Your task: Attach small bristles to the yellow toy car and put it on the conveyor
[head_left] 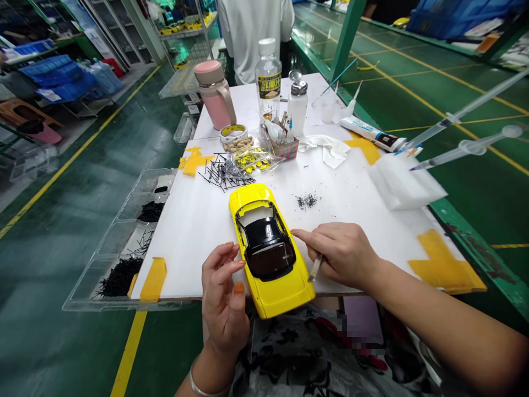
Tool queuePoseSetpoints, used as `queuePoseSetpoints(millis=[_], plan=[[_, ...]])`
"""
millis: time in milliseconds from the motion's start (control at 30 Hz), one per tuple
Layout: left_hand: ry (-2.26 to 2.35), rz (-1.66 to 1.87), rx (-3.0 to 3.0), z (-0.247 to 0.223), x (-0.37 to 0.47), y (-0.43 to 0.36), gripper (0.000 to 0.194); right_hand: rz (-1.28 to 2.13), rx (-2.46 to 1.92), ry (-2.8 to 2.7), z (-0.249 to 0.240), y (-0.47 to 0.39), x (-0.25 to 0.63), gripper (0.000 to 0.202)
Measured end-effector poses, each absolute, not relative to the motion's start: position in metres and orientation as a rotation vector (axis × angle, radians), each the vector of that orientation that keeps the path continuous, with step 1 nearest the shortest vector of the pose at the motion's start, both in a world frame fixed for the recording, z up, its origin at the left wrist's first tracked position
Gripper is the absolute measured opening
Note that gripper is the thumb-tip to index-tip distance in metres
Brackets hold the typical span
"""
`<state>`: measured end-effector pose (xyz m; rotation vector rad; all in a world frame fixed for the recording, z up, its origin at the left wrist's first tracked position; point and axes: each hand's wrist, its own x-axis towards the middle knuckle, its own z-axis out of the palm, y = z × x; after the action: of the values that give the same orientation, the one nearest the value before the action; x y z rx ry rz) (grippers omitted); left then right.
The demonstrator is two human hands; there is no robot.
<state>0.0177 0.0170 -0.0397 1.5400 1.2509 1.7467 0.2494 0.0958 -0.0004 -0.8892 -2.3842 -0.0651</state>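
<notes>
A yellow model car body (285, 295) with a dark roof and window part lies on the white board, its near end at the board's front edge. My left hand (225, 295) is beside its left side, fingers apart and slightly curled, holding nothing. On the right, my right hand (341, 253) has its index finger stretched to the car's side, and its other fingers are curled round a small metal tool (316, 268) that points down toward the car's near corner. Tiny black bits (306, 201) lie scattered beyond the right hand.
Black sticks (221, 172), a bag of yellow parts (252, 160), a tape roll (233, 133), a pink mug (215, 96) and bottles (268, 82) stand farther back. Syringes (467, 149) rest on a foam block (407, 179) at right. Left is a clear tray (109, 237); a person (256, 33) stands beyond.
</notes>
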Motion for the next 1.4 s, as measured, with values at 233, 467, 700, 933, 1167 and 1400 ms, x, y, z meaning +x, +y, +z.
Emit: queuePoseSetpoints(millis=[233,467,700,933,1167,1400], plan=[[1.266,1.756,1.533,-0.039,0.018,0.017,0.024,-0.086,-0.886,-2.389,-0.002,0.096,0.250,0.041],[1.282,1.740,1.580,-0.039,0.017,0.018,0.024,-0.113,-0.830,-2.405,-0.002,0.096,0.251,0.038],[1.292,1.746,1.573,-0.038,0.018,0.018,0.023,-0.168,-0.801,-2.405,0.000,0.097,0.251,0.030],[1.289,1.738,1.587,-0.038,0.017,0.018,0.025,-0.141,-0.814,-2.388,0.001,0.097,0.250,0.032],[1.309,1.755,1.570,-0.039,0.018,0.018,0.023,0.015,-0.799,-2.344,0.000,0.097,0.253,0.028],[1.324,1.780,1.580,-0.037,0.020,0.021,0.021,0.476,-1.087,-2.190,0.013,0.110,0.251,0.029]])
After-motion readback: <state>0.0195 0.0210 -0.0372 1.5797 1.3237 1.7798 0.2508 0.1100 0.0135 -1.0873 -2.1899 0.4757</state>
